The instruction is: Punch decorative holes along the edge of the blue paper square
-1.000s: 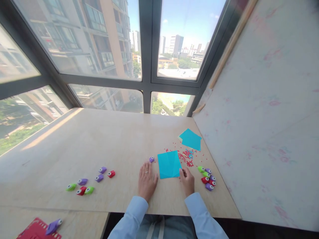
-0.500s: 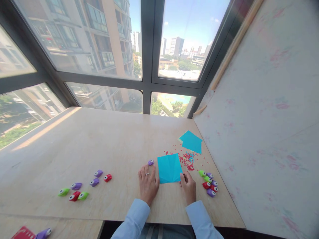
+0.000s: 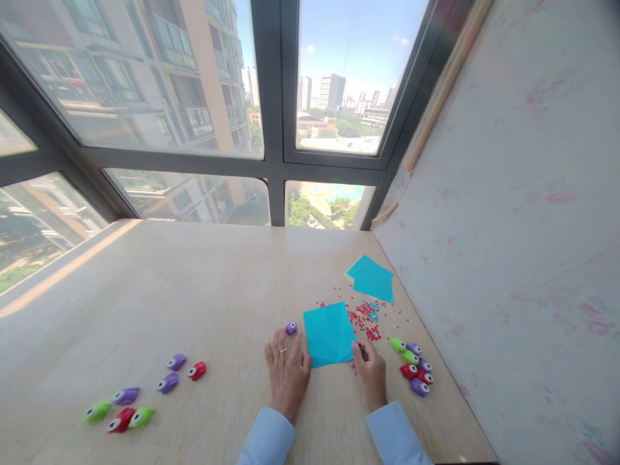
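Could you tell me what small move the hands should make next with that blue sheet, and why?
Probably the left hand should slide right onto the blue paper square to pin it. It lies flat on the table beside the sheet's left edge, apart from it or barely touching, while the right hand pinches the near right corner. The small purple punch sits just past the left fingertips.

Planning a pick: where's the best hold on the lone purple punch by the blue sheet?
Probably pinch the purple punch across its two long sides, from above. It lies flat on the table, small and rounded, so no edge offers a hold from below. Come from its far side: the left hand sits just near of it and the blue sheet lies just to its right.
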A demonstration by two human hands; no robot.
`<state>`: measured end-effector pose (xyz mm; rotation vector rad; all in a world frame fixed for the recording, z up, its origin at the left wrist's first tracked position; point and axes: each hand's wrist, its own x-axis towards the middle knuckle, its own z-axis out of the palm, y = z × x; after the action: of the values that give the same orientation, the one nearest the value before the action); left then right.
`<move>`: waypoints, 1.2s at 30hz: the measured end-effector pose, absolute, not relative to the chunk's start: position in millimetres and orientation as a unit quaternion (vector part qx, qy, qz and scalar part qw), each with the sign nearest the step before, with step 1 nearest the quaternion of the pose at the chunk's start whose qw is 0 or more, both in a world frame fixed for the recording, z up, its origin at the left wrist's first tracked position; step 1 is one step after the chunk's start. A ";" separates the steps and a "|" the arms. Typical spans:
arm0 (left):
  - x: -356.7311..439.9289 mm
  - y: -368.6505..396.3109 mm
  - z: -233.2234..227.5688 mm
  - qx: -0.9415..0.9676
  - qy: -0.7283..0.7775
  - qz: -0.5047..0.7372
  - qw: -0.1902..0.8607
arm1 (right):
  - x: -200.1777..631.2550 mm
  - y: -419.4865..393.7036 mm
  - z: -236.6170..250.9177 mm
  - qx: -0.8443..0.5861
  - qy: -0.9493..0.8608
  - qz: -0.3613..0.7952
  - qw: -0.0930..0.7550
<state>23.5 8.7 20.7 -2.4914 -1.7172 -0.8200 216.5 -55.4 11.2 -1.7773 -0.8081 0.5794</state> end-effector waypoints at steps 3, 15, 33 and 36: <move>20.3 12.6 16.4 -0.781 -0.539 -0.316 -0.016 | 216.6 -53.6 11.9 -0.739 -0.332 0.242 0.534; 13.7 28.3 6.8 -0.693 -0.533 -0.475 -0.097 | 217.0 -50.3 7.5 -0.730 -0.311 0.251 0.554; 23.5 35.2 22.0 -0.625 -0.631 -0.415 -0.196 | 228.1 -37.4 6.5 -0.751 -0.352 0.196 0.523; 23.8 33.4 25.8 -0.637 -0.637 -0.391 -0.190 | 228.6 -37.9 4.5 -0.745 -0.356 0.202 0.526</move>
<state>23.8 33.4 25.8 -2.2858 -2.2869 -1.4034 228.6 -37.9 4.5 -1.7818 -0.8515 0.4821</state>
